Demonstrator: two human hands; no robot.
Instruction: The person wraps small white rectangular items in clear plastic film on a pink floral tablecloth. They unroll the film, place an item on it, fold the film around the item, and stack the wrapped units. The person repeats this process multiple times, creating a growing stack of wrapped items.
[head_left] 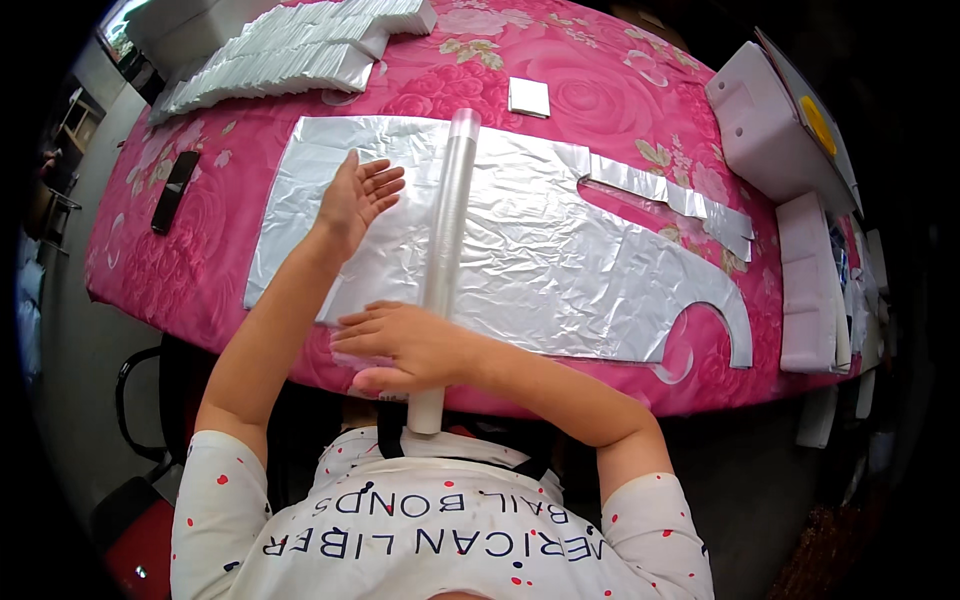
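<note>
A shiny silver plastic sheet cut like a disposable apron (560,260) lies across the table, its curved straps toward the right. Over it, from the far side to the near table edge, rests a long pale translucent tube (452,210), perhaps a roll of film. My left hand (360,200) hovers over the sheet left of the tube, palm partly up, fingers apart, holding nothing. Near the front edge my right hand (405,345) reaches across the tube, fingers stretched out to the left; whether it touches the tube I cannot tell.
A pink floral cloth (590,90) covers the table. Rows of folded white packets (290,55) stand at the far left, with a black phone (175,192) nearer. One small white packet (529,97) lies beyond the tube. White foam boxes (765,125) line the right edge.
</note>
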